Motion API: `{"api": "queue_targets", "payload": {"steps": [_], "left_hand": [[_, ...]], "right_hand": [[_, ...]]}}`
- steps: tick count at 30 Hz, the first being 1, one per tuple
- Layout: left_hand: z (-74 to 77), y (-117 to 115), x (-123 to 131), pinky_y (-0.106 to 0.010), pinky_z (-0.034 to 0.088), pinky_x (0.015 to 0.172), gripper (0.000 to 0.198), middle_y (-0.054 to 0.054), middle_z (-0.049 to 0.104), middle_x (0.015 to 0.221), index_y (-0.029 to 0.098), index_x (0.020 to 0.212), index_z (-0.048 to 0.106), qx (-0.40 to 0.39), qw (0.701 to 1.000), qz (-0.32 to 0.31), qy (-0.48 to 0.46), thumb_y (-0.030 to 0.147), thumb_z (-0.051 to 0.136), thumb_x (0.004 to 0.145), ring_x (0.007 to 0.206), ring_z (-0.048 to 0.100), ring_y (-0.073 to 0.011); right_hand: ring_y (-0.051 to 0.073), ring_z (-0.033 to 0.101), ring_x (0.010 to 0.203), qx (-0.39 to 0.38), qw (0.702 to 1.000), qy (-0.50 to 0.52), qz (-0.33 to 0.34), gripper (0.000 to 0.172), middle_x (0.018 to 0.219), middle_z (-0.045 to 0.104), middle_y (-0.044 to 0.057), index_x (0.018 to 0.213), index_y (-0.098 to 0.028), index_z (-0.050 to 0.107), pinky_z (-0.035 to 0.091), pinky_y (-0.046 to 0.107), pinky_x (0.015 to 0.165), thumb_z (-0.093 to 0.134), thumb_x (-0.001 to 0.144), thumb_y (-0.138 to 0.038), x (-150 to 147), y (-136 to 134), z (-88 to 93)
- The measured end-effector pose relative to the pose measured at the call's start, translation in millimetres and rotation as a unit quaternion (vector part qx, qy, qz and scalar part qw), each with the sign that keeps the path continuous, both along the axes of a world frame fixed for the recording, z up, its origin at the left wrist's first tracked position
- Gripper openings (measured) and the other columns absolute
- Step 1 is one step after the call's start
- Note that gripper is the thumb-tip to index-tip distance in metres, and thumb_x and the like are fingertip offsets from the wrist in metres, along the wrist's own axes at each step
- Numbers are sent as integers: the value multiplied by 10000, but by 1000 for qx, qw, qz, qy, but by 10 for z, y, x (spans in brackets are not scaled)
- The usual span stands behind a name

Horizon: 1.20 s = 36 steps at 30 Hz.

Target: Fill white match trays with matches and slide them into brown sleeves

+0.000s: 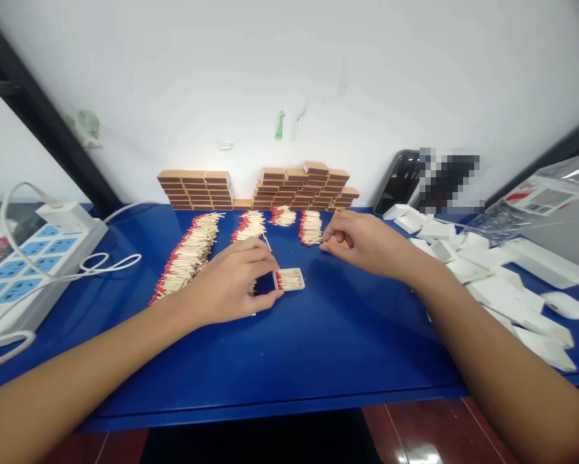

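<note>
A small white matchbox tray (299, 286) lies on the blue table with red-headed matches (288, 279) in it. My left hand (238, 277) grips the tray's left end between thumb and fingers. Bent over the table further right, my right hand (354, 240) has its fingertips pinched on the end of a match at the near edge of a small match pile (311, 227). Its other fingers are curled. Another small pile (283, 216) and a longer row of matches (249, 225) lie to the left, the row partly hidden behind my left hand.
A long match row (190, 251) lies left. Stacked matchboxes (195, 190) and more boxes (301, 187) line the wall. Many white trays (496, 277) are heaped right, near a phone (398, 180) and a white mouse (567, 305). A power strip (33, 264) with cables stands left.
</note>
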<state>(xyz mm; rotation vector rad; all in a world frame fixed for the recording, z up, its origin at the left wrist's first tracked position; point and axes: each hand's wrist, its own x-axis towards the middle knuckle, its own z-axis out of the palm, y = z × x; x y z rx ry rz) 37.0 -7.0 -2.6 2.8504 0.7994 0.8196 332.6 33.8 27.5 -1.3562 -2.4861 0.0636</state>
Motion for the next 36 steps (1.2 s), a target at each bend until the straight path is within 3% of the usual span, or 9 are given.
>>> {"api": "queue_targets", "payload": {"steps": [6,11,17,36], "left_hand": [[-5,1,-1,-418,547,1035,196,-80,747,1063,172,1061,757,4,1000,-2,-6,322,706,946,1081,648,-243],[-18,-3,-1,-423,540,1046,194,-74,744,1070,183,1071,755,-6,1000,-3,-10,323,710,944,1092,642,-240],[-16,2,1,-425,547,1034,196,-82,749,1070,179,1075,754,-1,1000,-6,-10,318,699,947,1083,646,-244],[-4,19,-11,-422,549,1008,179,-87,742,1050,174,1062,751,-3,1000,0,2,297,714,937,1067,648,-249]], "right_hand": [[230,615,758,-1,999,-35,-39,225,862,688,66,940,-207,706,416,345,674,664,924,-427,157,111,-12],[315,596,1019,55,998,-19,36,224,1021,662,141,1063,-185,736,457,424,865,627,946,-340,41,152,-207],[298,549,982,63,997,-7,53,143,997,650,133,939,-190,695,417,450,887,581,985,-264,-33,209,-399],[270,547,986,-63,992,34,105,118,994,689,98,929,-211,651,420,403,834,604,1000,-293,-143,-39,-184]]}}
